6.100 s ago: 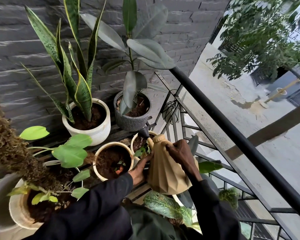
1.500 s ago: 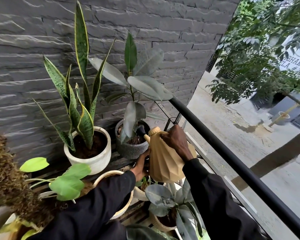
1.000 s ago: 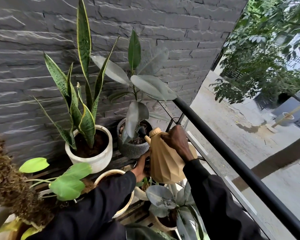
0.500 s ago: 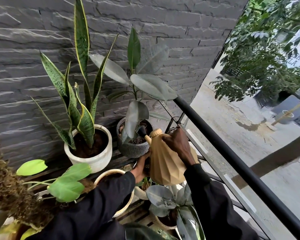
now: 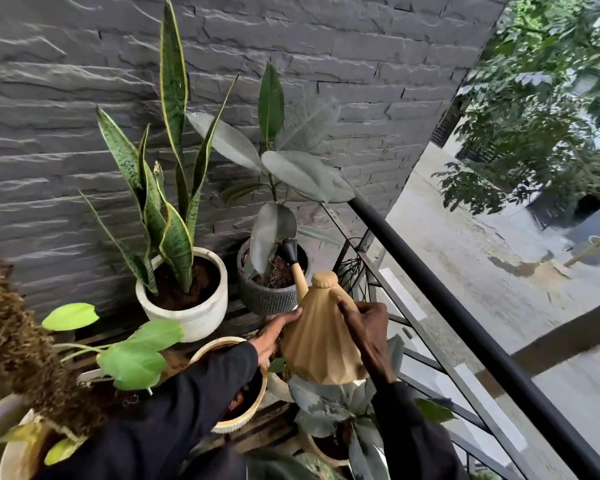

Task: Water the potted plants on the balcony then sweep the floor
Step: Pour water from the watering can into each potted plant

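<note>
Matt tan faceted plastic watering can (image 5: 321,344); ribbed dark grey pot (image 5: 267,299); smooth white pot (image 5: 191,315); rough slate wall (image 5: 291,46); matt black railing (image 5: 465,327)

Grey stacked-stone wall (image 5: 326,46) behind; black railing (image 5: 465,325) right; paved street (image 5: 482,254), tree (image 5: 534,116) beyond; daylight.
</note>
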